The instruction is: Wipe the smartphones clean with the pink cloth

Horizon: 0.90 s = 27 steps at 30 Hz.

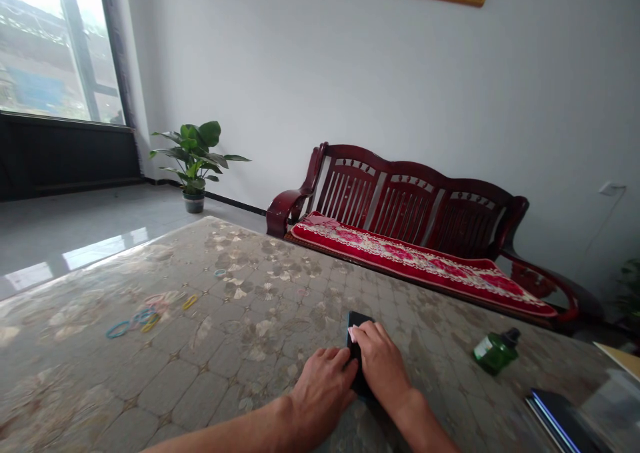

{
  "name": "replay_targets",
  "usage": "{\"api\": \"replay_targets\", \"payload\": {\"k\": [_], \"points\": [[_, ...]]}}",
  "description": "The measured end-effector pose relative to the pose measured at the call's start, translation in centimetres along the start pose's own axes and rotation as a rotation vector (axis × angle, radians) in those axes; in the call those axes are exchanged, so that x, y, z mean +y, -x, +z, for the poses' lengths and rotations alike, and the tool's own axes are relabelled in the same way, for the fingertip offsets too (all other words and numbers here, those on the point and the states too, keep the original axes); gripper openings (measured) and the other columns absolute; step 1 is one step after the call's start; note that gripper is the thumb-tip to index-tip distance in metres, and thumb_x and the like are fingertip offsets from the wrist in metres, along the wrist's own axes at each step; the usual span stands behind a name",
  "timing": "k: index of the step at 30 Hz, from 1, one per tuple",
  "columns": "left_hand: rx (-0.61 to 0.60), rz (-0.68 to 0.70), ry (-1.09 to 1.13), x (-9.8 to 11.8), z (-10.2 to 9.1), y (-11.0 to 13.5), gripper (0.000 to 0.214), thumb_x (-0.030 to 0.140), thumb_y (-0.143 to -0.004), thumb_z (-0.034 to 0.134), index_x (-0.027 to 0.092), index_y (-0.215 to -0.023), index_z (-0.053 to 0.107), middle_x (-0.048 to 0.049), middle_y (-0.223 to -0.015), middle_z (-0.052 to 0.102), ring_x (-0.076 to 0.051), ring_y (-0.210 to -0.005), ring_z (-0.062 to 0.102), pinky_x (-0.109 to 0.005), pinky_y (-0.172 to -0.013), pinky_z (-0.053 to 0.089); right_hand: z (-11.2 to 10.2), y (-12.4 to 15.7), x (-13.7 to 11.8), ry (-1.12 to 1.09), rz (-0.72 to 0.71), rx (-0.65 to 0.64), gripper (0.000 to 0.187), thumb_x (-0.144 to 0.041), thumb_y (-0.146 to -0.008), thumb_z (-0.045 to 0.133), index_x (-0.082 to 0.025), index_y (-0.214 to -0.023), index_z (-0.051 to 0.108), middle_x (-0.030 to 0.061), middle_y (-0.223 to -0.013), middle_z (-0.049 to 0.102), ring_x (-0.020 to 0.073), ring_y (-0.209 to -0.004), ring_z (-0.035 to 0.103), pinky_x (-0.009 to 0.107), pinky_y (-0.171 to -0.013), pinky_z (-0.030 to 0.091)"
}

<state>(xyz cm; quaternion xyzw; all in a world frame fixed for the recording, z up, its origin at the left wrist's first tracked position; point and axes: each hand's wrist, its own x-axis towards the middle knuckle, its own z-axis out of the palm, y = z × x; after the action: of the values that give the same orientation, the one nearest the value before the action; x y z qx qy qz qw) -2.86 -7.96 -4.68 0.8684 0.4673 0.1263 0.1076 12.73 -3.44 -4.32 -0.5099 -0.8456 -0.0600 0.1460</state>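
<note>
A small dark flat object [358, 321], perhaps a case or wallet, lies on the patterned table [240, 319]. My right hand [383, 363] rests on top of it, fingers curled over its far end. My left hand [320, 389] presses against its left side with the fingers closed around the edge. Most of the object is hidden under both hands.
Several coloured rubber bands [145, 316] lie at the table's left. A green bottle [495, 351] lies on its side at the right; a dark tablet or book [565, 418] is at the right corner. Beyond stand a red-cushioned wooden bench [420, 226] and a potted plant [194, 156].
</note>
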Motion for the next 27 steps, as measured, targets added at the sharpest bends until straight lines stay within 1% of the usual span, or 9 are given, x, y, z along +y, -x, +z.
{"api": "replay_targets", "payload": {"k": [3, 6, 10, 14, 16, 19, 22, 24, 27], "points": [[-0.014, 0.002, 0.000, 0.0, -0.3, -0.1, 0.024, 0.031, -0.089, 0.063, 0.020, -0.110, 0.062, -0.0070, -0.111, 0.064, -0.026, -0.102, 0.061, -0.041, -0.091, 0.051, 0.7, -1.9, 0.3, 0.045, 0.031, -0.002, 0.032, -0.004, -0.093, 0.044, -0.023, -0.106, 0.067, 0.0049, -0.101, 0.067, 0.0199, -0.096, 0.058, 0.029, -0.088, 0.045], [-0.009, 0.009, 0.006, 0.0, -0.5, -0.1, 0.024, 0.031, -0.089, 0.064, 0.020, -0.111, 0.062, -0.0067, -0.110, 0.064, -0.026, -0.101, 0.061, -0.040, -0.091, 0.052, 0.9, -2.6, 0.3, 0.071, 0.049, -0.011, 0.033, -0.003, -0.093, 0.043, -0.023, -0.107, 0.067, 0.0051, -0.100, 0.067, 0.0196, -0.094, 0.059, 0.029, -0.088, 0.044], [-0.011, 0.009, 0.020, -0.1, -0.6, 0.0, 0.024, 0.031, -0.088, 0.065, 0.020, -0.109, 0.063, -0.0067, -0.112, 0.065, -0.026, -0.102, 0.061, -0.041, -0.092, 0.051, 0.0, -0.8, -0.3, 0.031, 0.027, -0.022, 0.029, -0.006, -0.094, 0.046, -0.023, -0.103, 0.067, 0.0040, -0.101, 0.066, 0.0201, -0.096, 0.057, 0.028, -0.085, 0.045], [0.010, 0.019, 0.028, -0.1, -0.4, 0.0, 0.025, 0.030, -0.089, 0.064, 0.020, -0.112, 0.062, -0.0076, -0.118, 0.064, -0.027, -0.106, 0.060, -0.041, -0.094, 0.050, -0.7, 1.2, -0.7, -0.007, -0.014, -0.025, 0.027, -0.008, -0.094, 0.048, -0.024, -0.104, 0.067, 0.0028, -0.099, 0.065, 0.0195, -0.095, 0.057, 0.027, -0.084, 0.045], [0.016, 0.017, 0.021, -0.1, -0.3, 0.0, 0.023, 0.030, -0.089, 0.063, 0.020, -0.110, 0.063, -0.0074, -0.118, 0.064, -0.027, -0.104, 0.061, -0.041, -0.093, 0.050, -0.6, 1.1, -0.7, -0.007, -0.013, -0.014, 0.027, -0.008, -0.094, 0.048, -0.025, -0.103, 0.067, 0.0029, -0.098, 0.066, 0.0195, -0.095, 0.057, 0.027, -0.085, 0.045], [0.014, 0.019, -0.003, -0.2, -0.2, 0.0, 0.019, 0.030, -0.090, 0.062, 0.020, -0.106, 0.064, -0.0066, -0.111, 0.066, -0.026, -0.099, 0.062, -0.040, -0.089, 0.052, -0.1, -0.3, -0.3, 0.007, 0.016, 0.007, 0.028, -0.008, -0.094, 0.047, -0.024, -0.102, 0.068, 0.0034, -0.098, 0.066, 0.0196, -0.095, 0.058, 0.028, -0.085, 0.046], [0.022, 0.030, -0.015, -0.4, -0.2, 0.1, 0.019, 0.031, -0.089, 0.063, 0.021, -0.105, 0.064, -0.0057, -0.107, 0.066, -0.025, -0.096, 0.063, -0.038, -0.086, 0.052, 0.2, -1.6, -0.1, 0.024, 0.041, 0.013, 0.032, -0.003, -0.093, 0.046, -0.024, -0.104, 0.067, 0.0039, -0.100, 0.067, 0.0190, -0.095, 0.060, 0.028, -0.086, 0.047], [0.027, 0.032, -0.018, -0.4, -0.2, 0.1, 0.019, 0.032, -0.088, 0.064, 0.022, -0.105, 0.063, -0.0053, -0.107, 0.066, -0.025, -0.095, 0.063, -0.038, -0.086, 0.052, 0.2, -1.6, -0.1, 0.025, 0.036, 0.014, 0.032, -0.003, -0.092, 0.046, -0.023, -0.106, 0.067, 0.0040, -0.100, 0.067, 0.0193, -0.095, 0.060, 0.029, -0.086, 0.047], [0.034, 0.028, -0.013, -0.5, -0.2, 0.2, 0.019, 0.032, -0.088, 0.064, 0.022, -0.104, 0.063, -0.0053, -0.109, 0.066, -0.026, -0.096, 0.063, -0.038, -0.086, 0.052, -0.2, 0.1, -0.3, 0.001, 0.004, 0.013, 0.029, -0.005, -0.093, 0.048, -0.024, -0.103, 0.067, 0.0035, -0.099, 0.066, 0.0203, -0.095, 0.059, 0.029, -0.083, 0.048]]}}
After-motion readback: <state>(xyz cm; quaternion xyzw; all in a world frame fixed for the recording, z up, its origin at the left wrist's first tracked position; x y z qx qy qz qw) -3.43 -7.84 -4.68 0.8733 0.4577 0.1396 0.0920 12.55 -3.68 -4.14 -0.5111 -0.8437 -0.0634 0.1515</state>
